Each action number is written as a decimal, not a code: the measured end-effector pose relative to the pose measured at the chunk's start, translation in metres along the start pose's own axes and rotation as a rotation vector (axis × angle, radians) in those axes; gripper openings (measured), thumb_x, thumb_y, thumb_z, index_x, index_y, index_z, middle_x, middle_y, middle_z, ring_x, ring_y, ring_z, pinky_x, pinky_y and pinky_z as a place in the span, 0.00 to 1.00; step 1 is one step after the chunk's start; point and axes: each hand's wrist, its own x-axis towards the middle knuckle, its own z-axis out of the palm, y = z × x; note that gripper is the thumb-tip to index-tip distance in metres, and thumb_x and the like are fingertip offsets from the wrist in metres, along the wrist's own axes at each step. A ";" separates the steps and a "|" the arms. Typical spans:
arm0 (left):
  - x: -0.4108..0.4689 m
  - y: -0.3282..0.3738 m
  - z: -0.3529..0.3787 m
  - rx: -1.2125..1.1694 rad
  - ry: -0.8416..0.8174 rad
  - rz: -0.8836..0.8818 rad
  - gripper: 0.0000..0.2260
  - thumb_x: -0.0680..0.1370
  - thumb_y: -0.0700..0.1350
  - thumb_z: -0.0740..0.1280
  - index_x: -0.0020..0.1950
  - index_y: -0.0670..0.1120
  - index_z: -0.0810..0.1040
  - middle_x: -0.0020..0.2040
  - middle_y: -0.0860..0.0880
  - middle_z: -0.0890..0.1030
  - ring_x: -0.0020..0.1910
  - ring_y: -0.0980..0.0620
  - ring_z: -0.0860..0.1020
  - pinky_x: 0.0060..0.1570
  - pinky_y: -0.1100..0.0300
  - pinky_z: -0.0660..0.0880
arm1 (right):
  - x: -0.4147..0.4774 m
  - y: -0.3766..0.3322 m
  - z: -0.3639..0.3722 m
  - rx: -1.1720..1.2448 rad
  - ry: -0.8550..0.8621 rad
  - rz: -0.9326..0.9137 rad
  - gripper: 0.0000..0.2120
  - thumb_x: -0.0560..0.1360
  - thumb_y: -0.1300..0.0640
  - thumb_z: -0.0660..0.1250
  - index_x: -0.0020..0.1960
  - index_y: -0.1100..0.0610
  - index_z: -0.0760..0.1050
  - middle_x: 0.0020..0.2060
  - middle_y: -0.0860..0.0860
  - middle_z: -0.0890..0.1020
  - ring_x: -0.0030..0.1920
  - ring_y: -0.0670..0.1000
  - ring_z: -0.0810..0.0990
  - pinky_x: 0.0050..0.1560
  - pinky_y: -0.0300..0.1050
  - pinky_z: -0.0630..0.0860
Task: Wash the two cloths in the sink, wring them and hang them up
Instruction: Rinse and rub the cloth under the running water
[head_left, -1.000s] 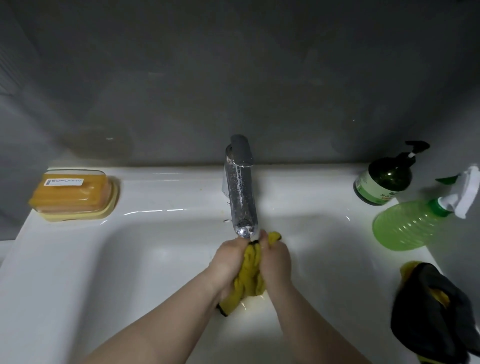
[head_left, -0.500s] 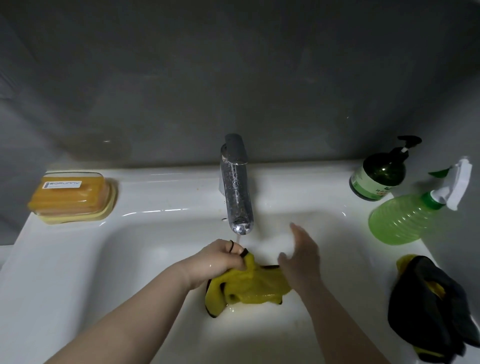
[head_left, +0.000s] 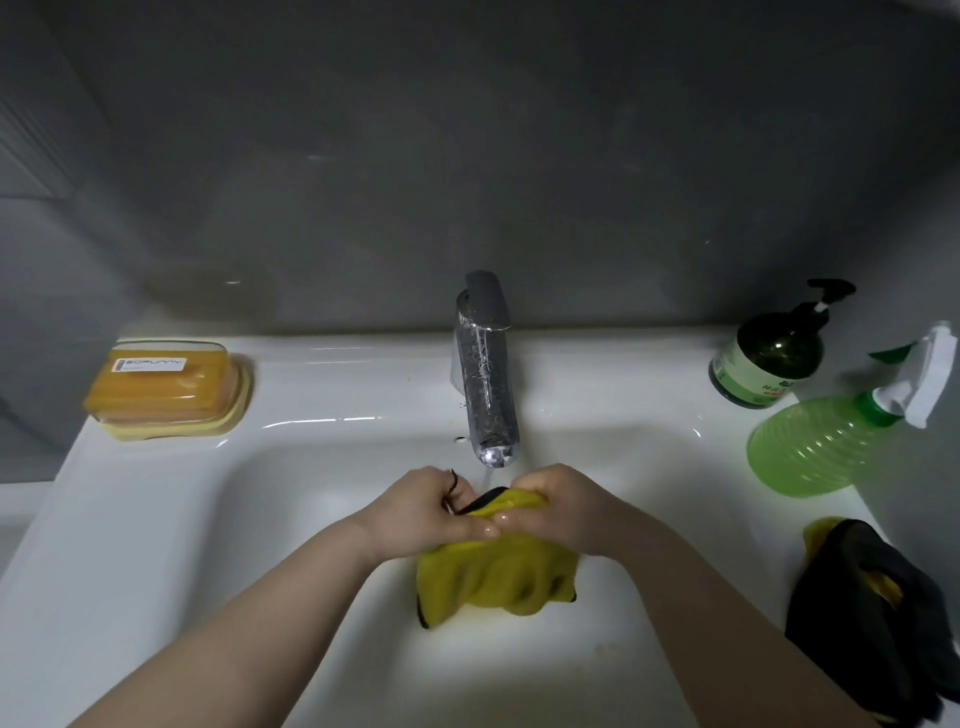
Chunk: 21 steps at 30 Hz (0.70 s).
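Cloths number two in the head view. One yellow cloth (head_left: 498, 577) with a dark edge is bunched over the basin of the white sink (head_left: 156, 545), just below the spout of the single chrome tap (head_left: 485, 384). One dark cloth (head_left: 872, 613), with yellow folds showing, is heaped on the sink's right rim, well apart from the first. Two bare hands are in the basin, side by side and touching. The left hand (head_left: 426, 514) has its fingers curled round the upper left part of the yellow cloth, its thumb lying along the fabric. The right hand (head_left: 566, 509) is closed round the upper right part, gripping a gathered fold. The rest of the cloth hangs crumpled below both hands. A thin stream of water (head_left: 488, 475) falls from the spout between the two hands. One yellow soap box (head_left: 166, 387) with a clear lid sits on the left rim. Two bottles stand at the right: one dark green pump bottle (head_left: 769, 358) at the back corner and one light green spray bottle (head_left: 821, 447) just in front of it.
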 end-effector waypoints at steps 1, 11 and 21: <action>-0.002 -0.005 -0.001 0.121 -0.060 -0.035 0.19 0.65 0.60 0.69 0.26 0.50 0.65 0.21 0.56 0.67 0.24 0.59 0.66 0.27 0.65 0.61 | -0.001 -0.001 -0.001 0.046 0.040 -0.016 0.17 0.71 0.56 0.68 0.26 0.50 0.69 0.23 0.43 0.71 0.25 0.39 0.69 0.31 0.34 0.67; -0.011 -0.046 -0.004 -0.493 0.038 -0.178 0.14 0.75 0.38 0.66 0.29 0.46 0.71 0.23 0.51 0.71 0.20 0.59 0.69 0.23 0.69 0.65 | -0.001 0.027 -0.017 0.692 0.294 0.123 0.09 0.77 0.58 0.59 0.50 0.61 0.76 0.41 0.57 0.79 0.43 0.54 0.79 0.40 0.42 0.78; 0.010 -0.015 0.016 -1.252 0.150 -0.491 0.23 0.77 0.58 0.56 0.38 0.43 0.81 0.35 0.43 0.85 0.40 0.45 0.81 0.37 0.53 0.75 | 0.010 0.010 0.032 0.932 0.319 0.357 0.07 0.73 0.54 0.64 0.43 0.57 0.78 0.41 0.59 0.80 0.45 0.59 0.77 0.48 0.55 0.75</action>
